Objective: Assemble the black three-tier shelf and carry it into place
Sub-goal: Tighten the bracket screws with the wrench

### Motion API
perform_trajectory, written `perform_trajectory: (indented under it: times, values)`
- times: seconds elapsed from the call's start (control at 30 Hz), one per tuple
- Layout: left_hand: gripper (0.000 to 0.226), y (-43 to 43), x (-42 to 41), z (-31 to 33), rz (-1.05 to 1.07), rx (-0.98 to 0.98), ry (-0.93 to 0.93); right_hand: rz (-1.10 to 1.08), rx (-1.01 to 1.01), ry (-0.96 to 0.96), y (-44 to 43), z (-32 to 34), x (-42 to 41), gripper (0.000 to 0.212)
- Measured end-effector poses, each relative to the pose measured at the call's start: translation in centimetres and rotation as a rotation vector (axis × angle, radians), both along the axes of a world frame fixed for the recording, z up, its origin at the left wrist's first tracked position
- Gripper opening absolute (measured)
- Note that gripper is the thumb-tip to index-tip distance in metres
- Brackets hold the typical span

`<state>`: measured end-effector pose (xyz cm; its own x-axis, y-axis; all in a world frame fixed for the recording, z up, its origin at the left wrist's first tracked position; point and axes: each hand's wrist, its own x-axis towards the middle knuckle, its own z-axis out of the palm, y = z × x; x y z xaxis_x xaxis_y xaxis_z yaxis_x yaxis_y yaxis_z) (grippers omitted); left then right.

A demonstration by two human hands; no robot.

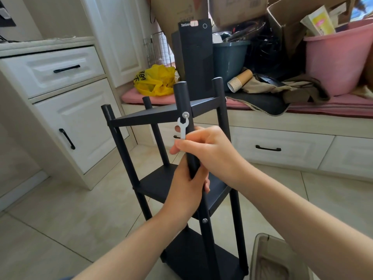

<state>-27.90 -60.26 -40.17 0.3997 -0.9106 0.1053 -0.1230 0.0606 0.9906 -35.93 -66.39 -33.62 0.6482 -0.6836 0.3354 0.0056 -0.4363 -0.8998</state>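
The black three-tier shelf [155, 116] stands upright on the tiled floor in the middle of the view, with four round posts and three boards. My left hand [186, 186] grips the near post [182, 102] just above the middle board. My right hand [203, 147] pinches a small white flat wrench [183, 128], whose open jaw sits just below the silver bolt [185, 114] at the top board's corner. A second silver bolt [205, 220] shows lower on the same post.
White drawers and cabinet doors [66, 110] stand at the left. Behind the shelf, a pink-cushioned bench [331, 107] carries a black computer tower [196, 57], a yellow bag [154, 80], paper cups [239, 80], a pink tub [341, 57] and cardboard boxes. A beige lid [278, 259] lies on the floor at lower right.
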Motion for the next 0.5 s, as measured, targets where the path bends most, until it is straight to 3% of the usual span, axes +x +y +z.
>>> perform_trajectory:
  times: [0.17,0.5]
  values:
    - [0.013,0.3,1.7,-0.1,0.045,-0.024,-0.095,0.064,0.058,-0.033,-1.5,0.6,-1.6,0.024]
    - [0.023,0.6,2.7,1.1,-0.119,-0.072,-0.169,0.086,0.158,0.012,-3.1,-0.5,-3.2,0.023]
